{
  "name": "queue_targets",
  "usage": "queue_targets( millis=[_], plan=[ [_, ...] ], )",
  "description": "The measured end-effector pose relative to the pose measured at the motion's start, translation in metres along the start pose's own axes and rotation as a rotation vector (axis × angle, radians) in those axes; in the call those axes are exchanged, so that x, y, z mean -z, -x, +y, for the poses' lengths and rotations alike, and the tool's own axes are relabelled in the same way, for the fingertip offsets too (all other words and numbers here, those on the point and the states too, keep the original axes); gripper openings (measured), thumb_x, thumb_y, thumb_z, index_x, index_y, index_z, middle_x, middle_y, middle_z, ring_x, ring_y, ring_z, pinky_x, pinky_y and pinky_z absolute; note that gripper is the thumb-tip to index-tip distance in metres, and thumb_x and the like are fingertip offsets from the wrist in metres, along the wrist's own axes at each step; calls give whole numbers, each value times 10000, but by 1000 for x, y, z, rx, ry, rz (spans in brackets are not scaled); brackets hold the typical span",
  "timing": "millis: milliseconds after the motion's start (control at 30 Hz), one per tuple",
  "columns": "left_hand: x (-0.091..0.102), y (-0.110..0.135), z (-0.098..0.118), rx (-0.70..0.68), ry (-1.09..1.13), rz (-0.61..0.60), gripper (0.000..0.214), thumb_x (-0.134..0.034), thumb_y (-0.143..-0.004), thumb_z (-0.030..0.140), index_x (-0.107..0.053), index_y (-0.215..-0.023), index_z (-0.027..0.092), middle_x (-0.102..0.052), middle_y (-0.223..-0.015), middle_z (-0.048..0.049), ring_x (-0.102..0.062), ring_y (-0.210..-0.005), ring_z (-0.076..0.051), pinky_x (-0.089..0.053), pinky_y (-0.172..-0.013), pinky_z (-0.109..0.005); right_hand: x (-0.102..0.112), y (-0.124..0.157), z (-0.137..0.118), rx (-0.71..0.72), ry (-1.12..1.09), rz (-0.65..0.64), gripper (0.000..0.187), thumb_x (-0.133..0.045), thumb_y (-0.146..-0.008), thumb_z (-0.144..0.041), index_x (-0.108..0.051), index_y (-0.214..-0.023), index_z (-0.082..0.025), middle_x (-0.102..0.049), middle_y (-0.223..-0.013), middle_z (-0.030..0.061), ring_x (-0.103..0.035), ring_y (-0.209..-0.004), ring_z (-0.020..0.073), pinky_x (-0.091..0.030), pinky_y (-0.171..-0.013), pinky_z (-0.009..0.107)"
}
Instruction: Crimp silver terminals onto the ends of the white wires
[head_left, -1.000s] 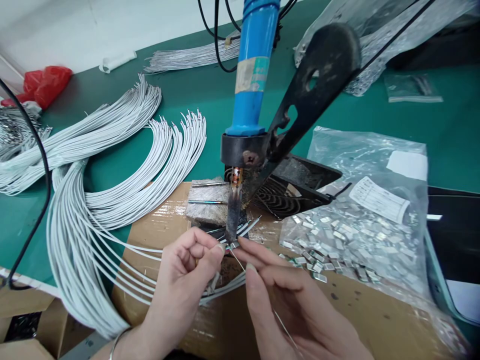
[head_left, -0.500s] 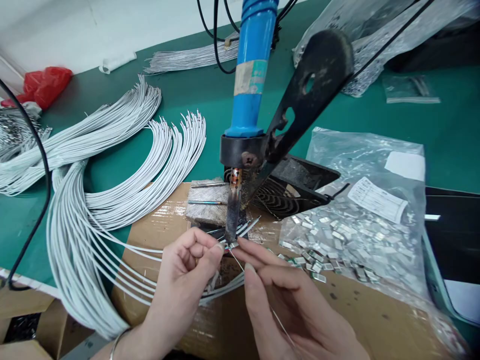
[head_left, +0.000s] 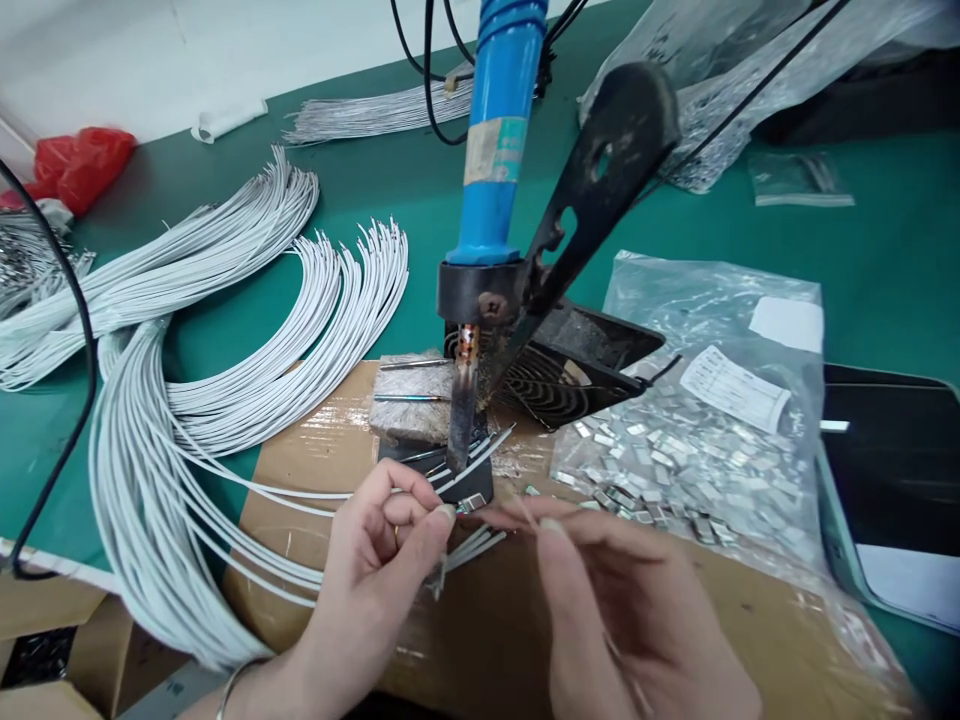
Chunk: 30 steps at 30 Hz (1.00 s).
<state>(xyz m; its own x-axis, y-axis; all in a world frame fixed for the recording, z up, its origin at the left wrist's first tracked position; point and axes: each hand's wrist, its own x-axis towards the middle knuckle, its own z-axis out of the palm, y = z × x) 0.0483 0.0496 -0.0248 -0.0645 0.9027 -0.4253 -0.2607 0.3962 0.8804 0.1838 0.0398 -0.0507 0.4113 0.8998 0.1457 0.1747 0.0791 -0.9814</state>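
My left hand [head_left: 394, 560] is closed in a pinch on a white cable, whose end carries a small metal-and-green connector piece [head_left: 471, 503]. That piece sits just below the dark tip of a blue soldering iron [head_left: 495, 190], apart from it. To the right, my right hand [head_left: 634, 600] pinches a thin strand of solder wire [head_left: 529, 512] between thumb and fingers. It looks slightly blurred. A black bracket [head_left: 600, 170] holds the iron pointing down. Loose white cables run beneath and beside my left hand.
Bundles of white cables [head_left: 292, 360] curve across the green table at left. Behind the iron tip are a fibrous block [head_left: 409, 420] and a black fan [head_left: 555, 385]. A clear bag of small metal connectors [head_left: 660, 450] lies at right, with a dark-screened device [head_left: 885, 470] beyond it.
My right hand has drawn back to the right with the solder wire. The connector piece has come down, away from the iron tip. The view has shifted slightly.
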Motion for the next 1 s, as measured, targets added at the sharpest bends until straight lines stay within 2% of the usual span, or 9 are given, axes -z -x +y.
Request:
queue_targets(
  millis=[67,133,233,333,467,633,767,867,1000],
  plan=[
    [1,4,-3,-2,-43,-4,309,-776,-928,433,-616,-851,181,-489,-597,77,-322,-525,-63,-259,-507,-180,7,-4,5,21,109,-7,119,-629,-1024,-274,-701,-943,-227,-742,-729,-28,-719,-623,97,-572,-643,142],
    [3,9,-6,-10,-80,-28,295,-751,-951,428,-618,-855,183,-508,-607,71,-357,-527,-66,-274,-505,-181,12,-6,6,22,167,-90,245,-568,-1052,-296,-726,-876,-231,-696,-700,-31,-667,-620,95,-532,-629,155],
    [5,16,-12,-40,-140,-84,267,-699,-993,401,-612,-859,187,-547,-615,59,-423,-536,-74,-310,-516,-184,12,-2,3,-7,103,-224,223,-626,-1012,-300,-712,-816,-234,-671,-752,-27,-615,-660,112,-495,-636,197],
    [10,24,-18,-91,-222,-121,239,-653,-1022,378,-617,-876,192,-581,-649,45,-475,-564,-87,-348,-530,-189,10,3,1,-9,54,-264,206,-682,-968,-260,-675,-764,-233,-638,-725,-28,-572,-655,124,-468,-623,217],
    [24,29,-23,-226,-463,-103,139,-614,-1037,308,-658,-954,204,-630,-737,20,-551,-650,-120,-439,-609,-210,13,8,3,8,31,-259,211,-662,-978,-246,-679,-768,-234,-637,-723,-32,-575,-649,120,-453,-620,219],
    [48,32,-31,-508,-811,-77,74,-646,-987,165,-667,-1039,212,-698,-998,-46,-657,-970,-186,-497,-864,-266,16,17,5,-55,16,-183,211,-675,-972,-270,-679,-763,-235,-626,-735,-43,-573,-654,105,-451,-628,209],
    [61,36,-36,-619,-943,-77,99,-645,-973,116,-689,-949,201,-690,-981,-58,-663,-975,-195,-491,-852,-271,22,22,14,-53,38,-170,221,-701,-960,-309,-706,-756,-224,-653,-724,-24,-595,-650,120,-482,-618,218],
    [70,43,-38,-650,-969,-151,131,-637,-976,100,-695,-907,195,-679,-923,-49,-661,-888,-178,-493,-800,-262,36,21,26,-28,54,-154,287,-622,-1021,-394,-774,-860,-212,-728,-754,14,-662,-651,149,-536,-616,245],
    [90,59,-35,-595,-1023,-404,155,-618,-973,95,-694,-878,191,-664,-902,-50,-650,-837,-167,-493,-753,-254,56,6,37,58,109,-95,548,-301,-1133,-414,-792,-1025,-196,-818,-874,78,-774,-796,214,-608,-754,346]
  ],
)
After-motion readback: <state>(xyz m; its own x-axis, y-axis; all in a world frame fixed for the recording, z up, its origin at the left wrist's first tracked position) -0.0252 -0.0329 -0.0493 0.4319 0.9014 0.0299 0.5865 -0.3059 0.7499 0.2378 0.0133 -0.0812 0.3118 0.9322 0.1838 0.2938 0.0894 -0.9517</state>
